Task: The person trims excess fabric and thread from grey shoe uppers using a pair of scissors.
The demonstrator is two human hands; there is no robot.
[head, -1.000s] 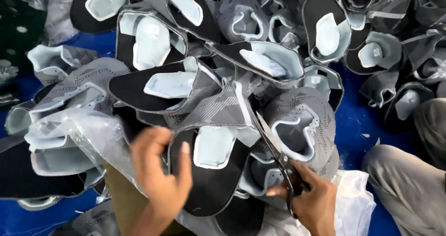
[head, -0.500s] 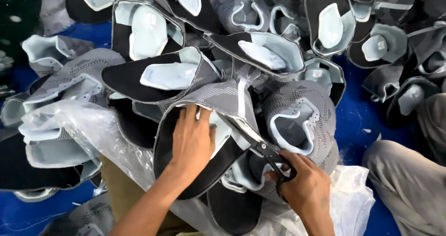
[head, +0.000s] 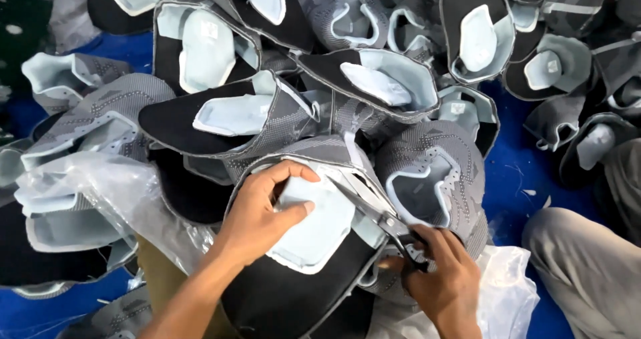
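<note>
Trimming a shoe upper at lower centre.
Left hand [head: 264,212] is pinching the shoe upper [head: 314,245]; right hand [head: 437,279] is gripping scissors [head: 377,215]; piled uppers [head: 374,85] are crowding around, plastic bag [head: 113,199] lying lower left.

Piled shoe uppers [head: 280,112] crowd every side; blue floor [head: 521,172] gap right.

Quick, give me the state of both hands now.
Left hand: pinching the pale lining of a shoe upper.
Right hand: closed on scissors.

Shoe-making workshop: heap of unfinished grey knit shoe uppers [head: 434,172] on blue floor sheet [head: 521,172], clear plastic bags [head: 107,192] alongside.
</note>
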